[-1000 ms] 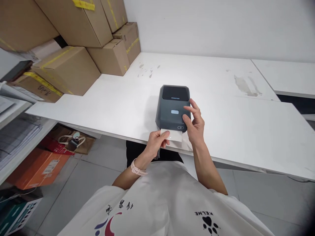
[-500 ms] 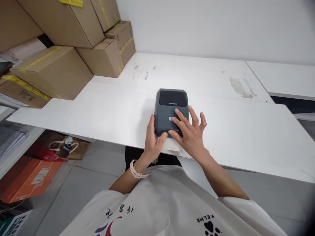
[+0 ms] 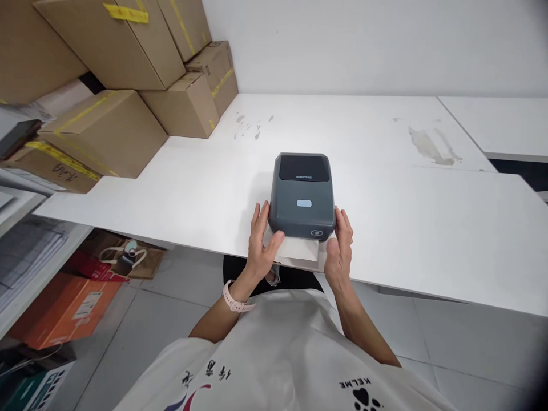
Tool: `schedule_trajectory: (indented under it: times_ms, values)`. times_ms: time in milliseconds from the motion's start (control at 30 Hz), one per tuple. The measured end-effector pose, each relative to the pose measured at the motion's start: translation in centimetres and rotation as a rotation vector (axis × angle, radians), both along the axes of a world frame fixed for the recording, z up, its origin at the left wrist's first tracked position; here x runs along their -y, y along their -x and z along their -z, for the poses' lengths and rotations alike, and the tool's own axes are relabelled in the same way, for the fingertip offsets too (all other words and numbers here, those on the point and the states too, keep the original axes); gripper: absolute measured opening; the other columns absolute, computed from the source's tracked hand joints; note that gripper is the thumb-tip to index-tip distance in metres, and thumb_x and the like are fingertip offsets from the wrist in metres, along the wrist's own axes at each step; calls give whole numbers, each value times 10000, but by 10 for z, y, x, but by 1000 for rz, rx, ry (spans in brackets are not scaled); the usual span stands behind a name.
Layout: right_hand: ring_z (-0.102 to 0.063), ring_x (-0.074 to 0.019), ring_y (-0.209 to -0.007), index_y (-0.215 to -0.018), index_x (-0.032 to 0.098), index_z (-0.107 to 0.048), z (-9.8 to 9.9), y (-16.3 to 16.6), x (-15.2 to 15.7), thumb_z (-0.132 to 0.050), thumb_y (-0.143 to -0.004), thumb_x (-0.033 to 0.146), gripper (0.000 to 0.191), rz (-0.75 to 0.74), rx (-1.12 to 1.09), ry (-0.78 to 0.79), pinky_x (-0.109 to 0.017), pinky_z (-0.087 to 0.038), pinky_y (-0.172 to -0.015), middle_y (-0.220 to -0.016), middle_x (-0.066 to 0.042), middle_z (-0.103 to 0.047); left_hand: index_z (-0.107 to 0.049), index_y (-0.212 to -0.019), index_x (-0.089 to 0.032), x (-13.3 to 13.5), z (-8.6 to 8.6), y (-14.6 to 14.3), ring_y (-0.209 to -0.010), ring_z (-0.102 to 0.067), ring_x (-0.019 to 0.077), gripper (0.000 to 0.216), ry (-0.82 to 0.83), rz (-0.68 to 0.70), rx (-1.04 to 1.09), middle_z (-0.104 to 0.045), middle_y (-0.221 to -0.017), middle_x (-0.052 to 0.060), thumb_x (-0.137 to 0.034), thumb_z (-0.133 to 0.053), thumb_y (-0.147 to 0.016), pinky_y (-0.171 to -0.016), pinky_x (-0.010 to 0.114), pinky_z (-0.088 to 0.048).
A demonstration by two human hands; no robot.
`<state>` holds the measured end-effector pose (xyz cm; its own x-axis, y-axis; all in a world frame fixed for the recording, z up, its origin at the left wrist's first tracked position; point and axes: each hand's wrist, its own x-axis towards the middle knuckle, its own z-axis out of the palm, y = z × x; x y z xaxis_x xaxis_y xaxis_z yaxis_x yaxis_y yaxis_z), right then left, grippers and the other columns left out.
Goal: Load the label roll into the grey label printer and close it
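A dark grey label printer (image 3: pixel 302 197) stands near the front edge of the white table (image 3: pixel 406 228). A strip of white label paper (image 3: pixel 299 249) sticks out of its front slot. My left hand (image 3: pixel 260 244) clasps the printer's front left corner, with the thumb on the front and the fingers along the side. My right hand (image 3: pixel 339 246) presses against the front right corner, fingers up along that side. The printer sits between both hands. A pink watch (image 3: pixel 233 298) is on my left wrist.
Several cardboard boxes (image 3: pixel 111 123) with yellow tape are stacked at the table's back left. A stain (image 3: pixel 432 147) marks the table at the right. Below on the left, shelves hold an orange box (image 3: pixel 60 308) and a brown paper bag (image 3: pixel 128 257).
My right hand has come off the printer's top and moved to its right front corner. My left hand stays at the left corner. The label paper shows again below the front.
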<state>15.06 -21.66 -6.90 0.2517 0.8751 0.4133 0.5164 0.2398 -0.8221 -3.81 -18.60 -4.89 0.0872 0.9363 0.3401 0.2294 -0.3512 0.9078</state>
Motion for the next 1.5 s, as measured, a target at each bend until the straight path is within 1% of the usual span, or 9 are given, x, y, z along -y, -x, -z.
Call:
schedule_trajectory:
  times_ms: [267,433,600,767,867,967,1100,1300,1500]
  values:
    - [-316,-381,-1552,-1668,382,-113,-66,-21,-68,-289,-1034,645,709,41,249,-255,-685,-271,-1224,-1677,-77,-327,-572,-1478,-302,-78,-49,4,-1476,-482,282,525,-137,-13,84,-567,-1560,66,-533,-525,-1008,-1186,426,-412]
    - [-271,-402,-1558,-1664,346,115,-115,-29,-154,-230,-1057,601,743,74,364,-247,-711,-214,-1216,-1667,-126,-290,-604,-1420,-201,-117,-57,12,-965,-668,229,539,119,-114,-349,-735,-1052,74,-368,-626,-908,-897,374,-497]
    - [-316,-418,-1528,-1662,314,122,-134,-41,-215,-208,-1059,614,750,32,439,-262,-726,-214,-1189,-1632,-153,-334,-511,-1490,-153,-113,-61,8,-678,-581,212,636,339,71,-557,-582,-674,-15,-363,-561,-893,-671,331,-420]
    - [-369,-374,-1505,-1572,248,-365,-146,-28,-186,-364,-1053,540,595,145,573,-357,-622,-303,-1198,-1581,-146,-456,-550,-1411,-143,-121,-62,-4,-730,-603,247,600,355,18,-619,-601,-677,8,-255,-568,-821,-659,332,-391]
    - [-638,-328,-1201,-1227,220,-658,-133,-17,-162,-437,-1037,448,370,-65,681,-199,-537,-459,-1072,-1238,-122,-719,-572,-1370,-144,-126,-60,-6,-773,-624,265,573,351,-1,-621,-644,-739,30,-212,-561,-801,-689,343,-407]
    - [-716,-320,-976,-1177,222,-693,-108,-12,-163,-607,-936,513,387,-384,865,101,-466,-543,-858,-1085,-99,-775,-584,-1348,-145,-126,-57,-6,-787,-629,271,554,336,5,-620,-658,-777,43,-194,-559,-796,-713,352,-415]
    - [-715,-390,-1040,-1410,203,-591,-90,-6,-186,-743,-816,549,704,-521,1009,340,-535,-527,-899,-1183,-154,-764,-578,-1346,-149,-126,-54,-5,-785,-626,259,547,336,6,-577,-659,-780,39,-191,-555,-801,-698,343,-403]
    - [-673,-335,-1202,-1399,280,-604,-126,-42,-166,-811,-738,542,740,-773,538,338,-486,-547,-996,-1384,-76,-688,-581,-1344,-154,-127,-48,-3,-709,-576,217,565,345,14,-494,-609,-715,-2,-207,-558,-782,-634,325,-344]
    - [-645,-395,-1251,-1357,327,-631,-99,-127,-107,-917,-632,563,814,-476,-32,85,-551,-532,-1020,-1346,-137,-700,-569,-1342,-156,-126,-43,-1,-645,-531,186,560,360,32,-380,-535,-641,-40,-220,-545,-786,-621,311,-346]
